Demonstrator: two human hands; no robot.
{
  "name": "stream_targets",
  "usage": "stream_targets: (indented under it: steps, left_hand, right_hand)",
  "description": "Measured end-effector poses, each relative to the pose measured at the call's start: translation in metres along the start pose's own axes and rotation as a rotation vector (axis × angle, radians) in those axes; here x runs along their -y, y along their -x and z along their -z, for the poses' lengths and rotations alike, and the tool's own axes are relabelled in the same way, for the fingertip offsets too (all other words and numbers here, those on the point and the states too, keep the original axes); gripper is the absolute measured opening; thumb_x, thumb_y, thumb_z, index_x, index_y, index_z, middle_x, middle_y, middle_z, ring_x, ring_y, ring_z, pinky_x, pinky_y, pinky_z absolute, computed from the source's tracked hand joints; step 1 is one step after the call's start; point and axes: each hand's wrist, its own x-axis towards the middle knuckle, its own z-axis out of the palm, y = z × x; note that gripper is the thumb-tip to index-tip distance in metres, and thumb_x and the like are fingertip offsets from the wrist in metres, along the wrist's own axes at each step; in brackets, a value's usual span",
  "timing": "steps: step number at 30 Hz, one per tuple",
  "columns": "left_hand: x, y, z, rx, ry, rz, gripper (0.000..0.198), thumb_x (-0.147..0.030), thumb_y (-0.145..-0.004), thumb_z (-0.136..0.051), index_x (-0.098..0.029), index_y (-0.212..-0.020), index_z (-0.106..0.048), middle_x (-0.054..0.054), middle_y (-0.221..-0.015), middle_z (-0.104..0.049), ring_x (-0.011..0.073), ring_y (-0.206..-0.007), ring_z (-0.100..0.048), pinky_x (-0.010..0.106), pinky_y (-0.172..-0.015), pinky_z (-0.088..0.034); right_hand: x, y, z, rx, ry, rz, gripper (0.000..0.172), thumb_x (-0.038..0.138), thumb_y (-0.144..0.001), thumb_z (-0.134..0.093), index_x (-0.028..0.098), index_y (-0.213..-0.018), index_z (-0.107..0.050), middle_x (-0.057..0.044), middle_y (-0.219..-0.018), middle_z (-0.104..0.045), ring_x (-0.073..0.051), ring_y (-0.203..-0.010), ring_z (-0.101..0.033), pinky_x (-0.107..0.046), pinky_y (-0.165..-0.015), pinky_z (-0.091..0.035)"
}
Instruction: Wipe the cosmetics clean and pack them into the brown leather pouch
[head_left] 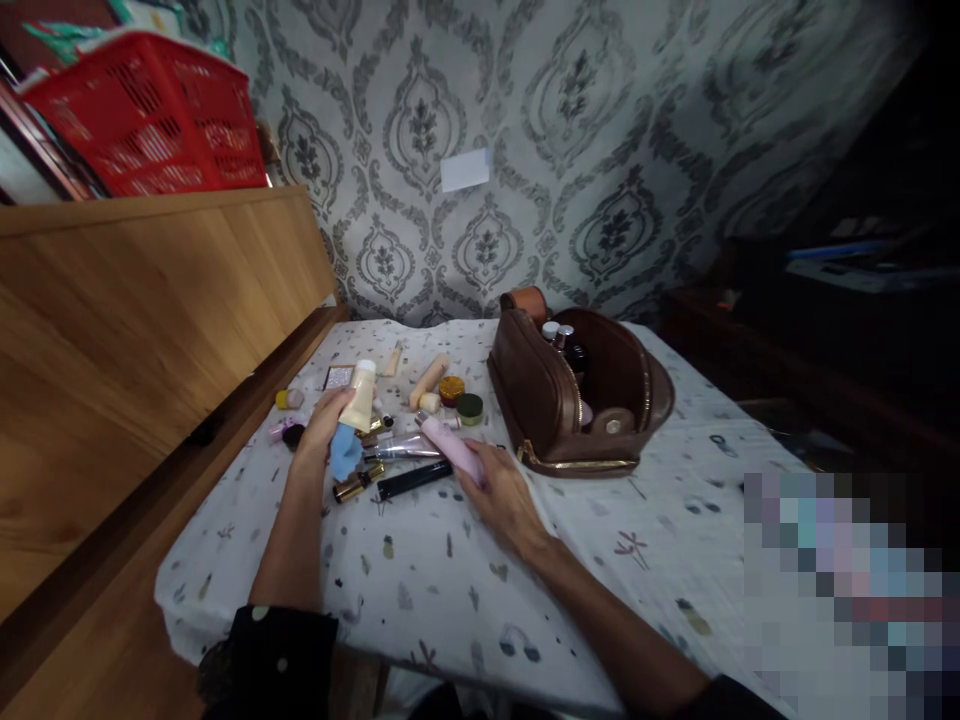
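So, what are the two hands doing?

The left hand (322, 425) pinches a cream tube (361, 398), white cap uppermost. The right hand (499, 490) has its fingers wrapped round the near end of a pink tube (452, 448), whose slimmer end points away to the left.

And the blue piece (346, 453)?

Just beside the left hand; I can't tell whether that hand grips it.

What lies around them?

Between the hands, a silvery tube (405, 446), a long black case (415, 480) and a gold-and-black stick (358, 484). Farther off sit an amber jar (451, 389) and a dark green jar (469, 408), near each other.

Beyond that?

Right of the jars, a brown bag (532, 390) stands open with bottles (565, 337) inside, on the same printed white cloth (450, 600). At far left, a red basket (150, 115) rests atop a wooden panel (150, 310).
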Motion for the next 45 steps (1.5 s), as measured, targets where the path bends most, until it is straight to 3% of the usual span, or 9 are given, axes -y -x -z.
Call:
stream_targets:
  steps: [6, 10, 13, 19, 24, 29, 33, 40, 45]
  left_hand:
    - [-0.016, 0.032, -0.057, 0.208, 0.161, -0.093, 0.052, -0.05, -0.065, -0.071, -0.018, -0.105, -0.067, 0.006, -0.1, -0.073, 0.0262, -0.095, -0.068, 0.034, -0.08, -0.054]
    - [-0.026, 0.076, -0.099, 0.364, 0.058, -0.271, 0.043, -0.046, -0.078, -0.066, -0.023, -0.114, -0.062, 0.008, -0.116, -0.069, 0.0268, -0.108, -0.063, 0.037, -0.093, -0.052]
    - [-0.029, 0.099, -0.114, 0.32, -0.059, -0.373, 0.037, -0.046, -0.085, -0.06, -0.026, -0.116, -0.057, 0.01, -0.118, -0.066, 0.0269, -0.109, -0.061, 0.04, -0.096, -0.049]
    - [-0.03, 0.098, -0.109, 0.282, -0.155, -0.405, 0.026, -0.047, -0.093, -0.044, -0.024, -0.093, -0.055, 0.006, -0.091, -0.067, 0.0223, -0.086, -0.062, 0.035, -0.081, -0.049]
    - [-0.036, 0.092, -0.099, 0.115, -0.097, -0.493, 0.028, -0.043, -0.092, -0.048, -0.02, -0.108, -0.052, 0.007, -0.109, -0.063, 0.0205, -0.101, -0.059, 0.032, -0.091, -0.044]
    - [-0.039, 0.089, -0.086, 0.283, -0.158, -0.564, 0.032, -0.042, -0.097, -0.038, -0.02, -0.091, -0.06, 0.003, -0.088, -0.066, 0.0186, -0.083, -0.06, 0.029, -0.079, -0.045]
    - [-0.038, 0.086, -0.085, 0.246, -0.23, -0.569, 0.037, -0.042, -0.097, -0.032, -0.021, -0.077, -0.056, 0.001, -0.069, -0.059, 0.0174, -0.065, -0.055, 0.03, -0.065, -0.043]
    - [-0.039, 0.084, -0.087, 0.242, -0.306, -0.569, 0.037, -0.042, -0.097, -0.031, -0.022, -0.074, -0.053, 0.0, -0.064, -0.056, 0.0168, -0.061, -0.052, 0.029, -0.062, -0.042]
    - [-0.037, 0.082, -0.087, 0.246, -0.308, -0.563, 0.036, -0.042, -0.096, -0.033, -0.022, -0.073, -0.052, -0.001, -0.062, -0.053, 0.0159, -0.059, -0.05, 0.029, -0.061, -0.041]
  right_hand:
    - [0.013, -0.004, 0.014, -0.199, -0.15, 0.056, 0.033, 0.039, -0.095, -0.049, 0.018, -0.115, -0.065, -0.013, -0.114, -0.067, -0.028, -0.111, -0.058, -0.047, -0.098, -0.047]
    - [0.019, -0.003, 0.022, -0.073, -0.442, -0.055, 0.045, 0.046, -0.096, -0.045, 0.018, -0.129, -0.055, -0.013, -0.119, -0.066, -0.025, -0.108, -0.062, -0.042, -0.094, -0.05]
    - [0.02, -0.003, 0.021, 0.01, -0.641, -0.158, 0.05, 0.052, -0.095, -0.047, 0.018, -0.132, -0.048, -0.012, -0.116, -0.067, -0.023, -0.103, -0.064, -0.039, -0.091, -0.052]
    - [0.025, -0.004, 0.022, 0.086, -0.922, -0.228, 0.05, 0.054, -0.086, -0.061, 0.022, -0.123, -0.051, -0.009, -0.114, -0.066, -0.023, -0.105, -0.062, -0.038, -0.094, -0.049]
    - [0.032, -0.005, 0.029, 0.211, -1.253, -0.436, 0.04, 0.049, -0.08, -0.066, 0.021, -0.107, -0.059, -0.005, -0.091, -0.068, -0.017, -0.071, -0.063, -0.028, -0.061, -0.051]
    - [0.035, -0.004, 0.036, 0.404, -1.42, -0.558, 0.044, 0.05, -0.073, -0.07, 0.017, -0.101, -0.061, -0.004, -0.073, -0.064, -0.013, -0.057, -0.055, -0.019, -0.043, -0.032]
    - [0.034, -0.004, 0.037, 0.385, -1.255, -0.45, 0.045, 0.047, -0.07, -0.075, 0.019, -0.104, -0.064, 0.0, -0.077, -0.061, -0.011, -0.061, -0.052, -0.02, -0.049, -0.033]
    - [0.036, -0.002, 0.038, 0.166, -0.656, -0.132, 0.048, 0.029, -0.07, -0.073, 0.023, -0.117, -0.064, -0.003, -0.104, -0.064, -0.018, -0.089, -0.057, -0.03, -0.079, -0.045]
    - [0.038, -0.002, 0.038, 0.169, -0.598, -0.12, 0.048, 0.03, -0.073, -0.071, 0.021, -0.119, -0.064, -0.004, -0.101, -0.067, -0.018, -0.086, -0.059, -0.032, -0.079, -0.047]
